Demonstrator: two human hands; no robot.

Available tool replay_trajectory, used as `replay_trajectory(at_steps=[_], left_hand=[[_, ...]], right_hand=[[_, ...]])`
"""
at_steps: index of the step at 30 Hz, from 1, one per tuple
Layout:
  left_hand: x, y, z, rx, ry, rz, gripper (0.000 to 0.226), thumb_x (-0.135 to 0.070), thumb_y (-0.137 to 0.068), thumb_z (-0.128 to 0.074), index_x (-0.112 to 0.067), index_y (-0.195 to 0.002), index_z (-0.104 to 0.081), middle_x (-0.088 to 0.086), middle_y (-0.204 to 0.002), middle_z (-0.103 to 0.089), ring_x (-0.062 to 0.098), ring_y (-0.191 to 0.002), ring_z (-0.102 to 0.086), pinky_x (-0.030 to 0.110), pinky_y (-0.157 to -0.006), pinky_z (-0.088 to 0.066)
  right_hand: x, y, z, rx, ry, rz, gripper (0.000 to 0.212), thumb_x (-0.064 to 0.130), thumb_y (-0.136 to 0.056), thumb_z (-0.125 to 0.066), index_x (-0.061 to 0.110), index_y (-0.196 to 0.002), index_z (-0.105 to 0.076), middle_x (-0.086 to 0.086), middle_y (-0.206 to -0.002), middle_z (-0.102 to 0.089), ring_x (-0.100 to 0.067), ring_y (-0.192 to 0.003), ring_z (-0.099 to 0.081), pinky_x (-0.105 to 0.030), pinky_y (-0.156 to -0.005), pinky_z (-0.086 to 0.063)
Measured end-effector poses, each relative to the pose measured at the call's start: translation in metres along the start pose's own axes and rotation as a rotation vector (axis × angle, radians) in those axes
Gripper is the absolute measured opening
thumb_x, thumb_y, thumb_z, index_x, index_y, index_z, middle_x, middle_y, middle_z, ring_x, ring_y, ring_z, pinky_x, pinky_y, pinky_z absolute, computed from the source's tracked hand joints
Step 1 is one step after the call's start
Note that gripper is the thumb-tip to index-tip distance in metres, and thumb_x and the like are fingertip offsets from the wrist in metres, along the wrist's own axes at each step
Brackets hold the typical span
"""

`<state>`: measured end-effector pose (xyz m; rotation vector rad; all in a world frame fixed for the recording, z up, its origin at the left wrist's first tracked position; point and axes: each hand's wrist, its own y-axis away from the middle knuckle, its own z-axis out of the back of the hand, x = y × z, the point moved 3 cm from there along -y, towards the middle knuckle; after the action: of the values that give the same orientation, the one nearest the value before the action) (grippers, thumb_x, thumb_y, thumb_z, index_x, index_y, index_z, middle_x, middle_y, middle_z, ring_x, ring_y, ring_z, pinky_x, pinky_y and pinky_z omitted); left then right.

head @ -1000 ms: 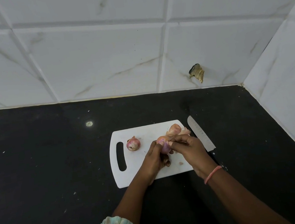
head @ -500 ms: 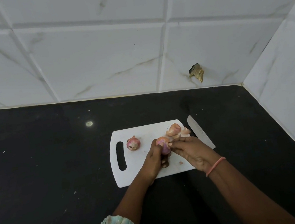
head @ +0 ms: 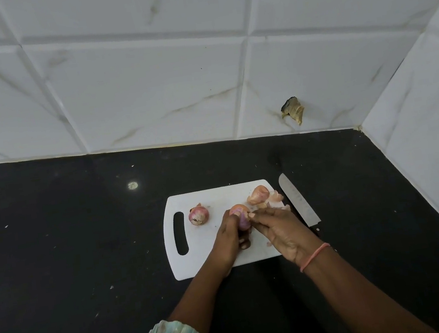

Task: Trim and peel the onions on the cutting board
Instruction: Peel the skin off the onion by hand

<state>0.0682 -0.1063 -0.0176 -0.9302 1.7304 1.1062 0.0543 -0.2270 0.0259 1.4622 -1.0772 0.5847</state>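
A white cutting board (head: 205, 255) with a handle slot lies on the black counter. My left hand (head: 230, 238) grips a small red onion (head: 240, 215) just above the board's middle. The fingertips of my right hand (head: 281, 231) pinch the skin at that onion's right side. A second red onion (head: 198, 215), skin on, rests on the board to the left. A heap of pale onion peels (head: 263, 196) lies at the board's far right corner.
A knife (head: 299, 201) lies on the counter along the board's right edge, blade pointing away, handle hidden under my right hand. White tiled walls close off the back and the right. A small hole (head: 293, 110) marks the back wall.
My right hand has drawn slightly back toward me and lowered its wrist while its fingers stay on the onion's skin. The left hand has kept its hold.
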Motion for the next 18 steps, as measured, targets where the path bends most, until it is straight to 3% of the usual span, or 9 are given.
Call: replay_trajectory(at_steps=[3, 6, 10, 14, 18], left_hand=[[0.001, -0.001, 0.000, -0.002, 0.037, 0.002, 0.049, -0.048, -0.088, -0.033, -0.007, -0.104, -0.053, 0.002, -0.071, -0.050, 0.010, -0.055, -0.036, 0.024, -0.050, -0.034], [0.002, -0.002, -0.001, -0.016, -0.016, -0.024, 0.052, -0.052, -0.090, -0.032, -0.009, -0.109, -0.054, 0.003, -0.075, -0.053, 0.010, -0.056, -0.039, 0.024, -0.052, -0.037], [-0.001, 0.000, -0.002, -0.016, -0.085, -0.060, 0.054, -0.054, -0.092, -0.030, -0.013, -0.116, -0.055, 0.008, -0.079, -0.053, 0.012, -0.059, -0.041, 0.023, -0.054, -0.040], [-0.003, 0.000, -0.001, -0.012, -0.046, -0.059, 0.052, -0.053, -0.090, -0.033, -0.011, -0.112, -0.055, 0.009, -0.079, -0.049, 0.012, -0.060, -0.038, 0.023, -0.053, -0.038], [-0.003, 0.001, -0.002, -0.011, -0.049, -0.071, 0.048, -0.050, -0.091, -0.033, -0.012, -0.109, -0.054, 0.009, -0.078, -0.047, 0.012, -0.060, -0.037, 0.023, -0.052, -0.037]], right_hand=[[0.004, 0.002, 0.006, -0.096, 0.242, 0.171, 0.006, 0.011, -0.084, -0.071, 0.017, -0.085, -0.073, -0.009, -0.097, -0.073, -0.026, -0.100, -0.069, -0.047, -0.091, -0.054], [0.019, 0.006, 0.008, -0.132, 0.366, 0.356, 0.014, 0.005, -0.085, -0.069, 0.015, -0.094, -0.071, -0.006, -0.100, -0.070, -0.022, -0.094, -0.070, -0.037, -0.073, -0.061], [0.024, 0.013, 0.001, -0.102, 0.757, 0.581, 0.015, 0.014, -0.081, -0.076, 0.019, -0.096, -0.074, 0.011, -0.092, -0.072, -0.002, -0.085, -0.068, -0.017, -0.075, -0.055], [0.025, 0.013, -0.001, -0.120, 0.914, 0.716, 0.012, 0.014, -0.083, -0.074, 0.015, -0.094, -0.075, 0.008, -0.088, -0.073, -0.002, -0.082, -0.067, -0.017, -0.076, -0.054], [0.031, 0.012, -0.003, -0.119, 1.010, 0.705, 0.007, 0.015, -0.085, -0.072, 0.013, -0.091, -0.075, 0.005, -0.084, -0.073, -0.002, -0.075, -0.065, -0.017, -0.072, -0.053]])
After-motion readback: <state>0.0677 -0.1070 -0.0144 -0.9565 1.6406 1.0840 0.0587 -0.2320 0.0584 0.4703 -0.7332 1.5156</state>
